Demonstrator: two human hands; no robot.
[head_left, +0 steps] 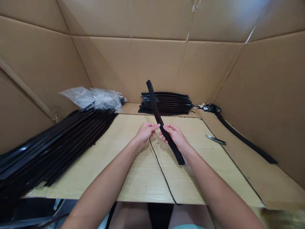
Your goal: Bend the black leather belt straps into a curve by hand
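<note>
A long, curved black strip (156, 111) stands slanted over the middle of the table, its far end raised. My right hand (175, 135) is closed around its middle, thumb on top. My left hand (146, 131) is pinched shut right beside it, thumb and fingertip meeting the strip's left edge. From under my left hand a thin black cord (158, 162) runs down across the table to its front edge. The cord's upper end is hidden by the left fingers.
Many dark strips (71, 136) lie piled at the left, with clear plastic bags (97, 97) behind. Another stack of strips (166, 103) sits at the back. Small thread snips (215, 139) lie at the right, near one curved strip (245, 138). Cardboard walls (131, 63) enclose the table.
</note>
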